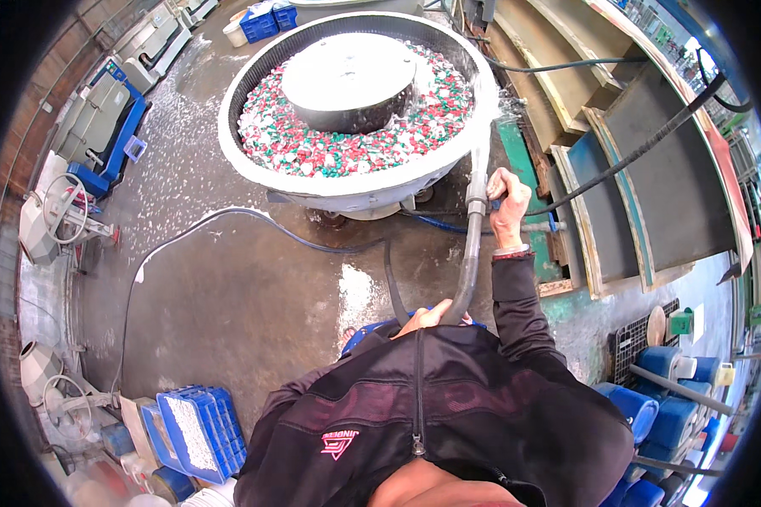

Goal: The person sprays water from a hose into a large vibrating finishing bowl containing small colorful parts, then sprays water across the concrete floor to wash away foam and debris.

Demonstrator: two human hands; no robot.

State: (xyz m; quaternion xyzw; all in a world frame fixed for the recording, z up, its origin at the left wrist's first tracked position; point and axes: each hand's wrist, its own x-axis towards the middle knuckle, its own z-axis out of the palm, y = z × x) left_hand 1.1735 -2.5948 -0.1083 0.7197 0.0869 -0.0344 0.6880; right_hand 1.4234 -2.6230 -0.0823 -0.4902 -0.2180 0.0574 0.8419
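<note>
A grey hose (468,272) rises from my waist to the right rim of a large round tub (313,188). Low against my body, my left hand (429,317) is wrapped round the hose. My right hand (509,208) is closed like a fist just right of the hose's upper joint. A bit of blue shows by its fingers, but what they grip is hidden. Red, green and white small pieces (338,152) fill the tub around a raised white centre (347,72). Glare and what looks like spraying water whiten the tub's right side.
A dark hose (262,215) curves over the wet floor. Stacked boards and trays (651,169) stand at right, with blue jugs (634,410) below them. Blue crates (207,431) sit at lower left, machines (110,127) along the left wall.
</note>
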